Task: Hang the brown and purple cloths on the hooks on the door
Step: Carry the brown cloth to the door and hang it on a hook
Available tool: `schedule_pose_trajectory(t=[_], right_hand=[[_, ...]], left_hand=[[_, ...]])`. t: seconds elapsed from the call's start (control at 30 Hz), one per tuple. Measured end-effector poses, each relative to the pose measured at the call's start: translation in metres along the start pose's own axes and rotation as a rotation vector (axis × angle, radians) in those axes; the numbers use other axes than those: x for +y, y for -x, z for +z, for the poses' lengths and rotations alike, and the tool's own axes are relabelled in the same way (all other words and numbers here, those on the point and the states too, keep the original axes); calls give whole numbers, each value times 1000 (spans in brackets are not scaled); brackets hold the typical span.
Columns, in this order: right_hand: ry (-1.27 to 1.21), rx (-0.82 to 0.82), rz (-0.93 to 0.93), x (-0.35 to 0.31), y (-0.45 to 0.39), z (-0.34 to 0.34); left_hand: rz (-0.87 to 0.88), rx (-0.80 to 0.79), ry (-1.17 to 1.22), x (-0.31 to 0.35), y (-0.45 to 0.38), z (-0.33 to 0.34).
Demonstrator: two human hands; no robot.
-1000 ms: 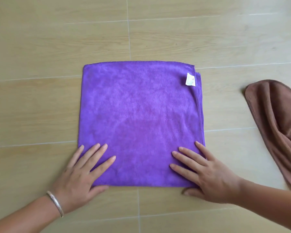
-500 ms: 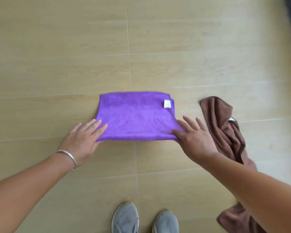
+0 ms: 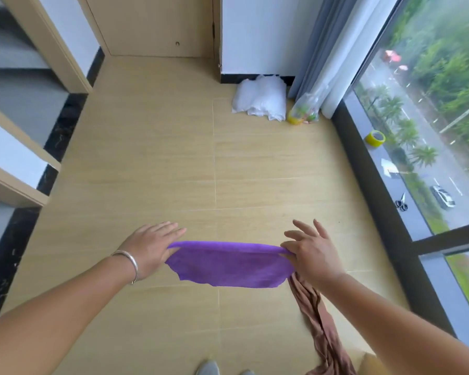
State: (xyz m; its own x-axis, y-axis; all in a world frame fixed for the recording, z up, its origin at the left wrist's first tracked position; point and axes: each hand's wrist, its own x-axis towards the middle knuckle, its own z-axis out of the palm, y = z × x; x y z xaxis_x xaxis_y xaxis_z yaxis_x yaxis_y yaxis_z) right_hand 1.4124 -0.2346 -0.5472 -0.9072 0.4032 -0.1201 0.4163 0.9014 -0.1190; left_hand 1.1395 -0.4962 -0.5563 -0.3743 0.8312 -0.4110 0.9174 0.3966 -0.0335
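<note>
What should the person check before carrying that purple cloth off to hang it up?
1. Purple cloth off the floor: ok, it hangs stretched between both hands.
2. Left hand grip: ok, it pinches the cloth's left end.
3. Right hand grip: ok, it pinches the right end, other fingers spread.
4. Brown cloth in hand: cannot tell, it trails down below the right forearm, its top hidden.
5. Hooks in sight: not ok, the door ahead shows no hooks in its visible lower part.
6. Path to the door: ok, bare floor ahead.

Soft matt purple cloth (image 3: 229, 266), crumpled brown cloth (image 3: 317, 315), smooth wood-look floor tiles (image 3: 173, 158), shiny metal bangle (image 3: 129, 262).
</note>
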Motion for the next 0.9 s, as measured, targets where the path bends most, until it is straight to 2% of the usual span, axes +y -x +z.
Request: schedule_pose_trajectory(t=[0.23,0.43,0.53,0.73,0.9], right_hand=[[-5,86,83,-26,38,-187],[90,346,10,-38,43,-344],[188,403,-3,-47,44,-411],[295,523,-56,-66,52,-522],[300,568,-83,-74,60,-586]], left_hand=[[-9,83,-80,1,84,-169],[-56,247,-117,-14,134,-301],[-77,360,-93,-24,157,-360],[-129,550,-47,-41,205,-465],[-147,657,-10,-33,250,-535]])
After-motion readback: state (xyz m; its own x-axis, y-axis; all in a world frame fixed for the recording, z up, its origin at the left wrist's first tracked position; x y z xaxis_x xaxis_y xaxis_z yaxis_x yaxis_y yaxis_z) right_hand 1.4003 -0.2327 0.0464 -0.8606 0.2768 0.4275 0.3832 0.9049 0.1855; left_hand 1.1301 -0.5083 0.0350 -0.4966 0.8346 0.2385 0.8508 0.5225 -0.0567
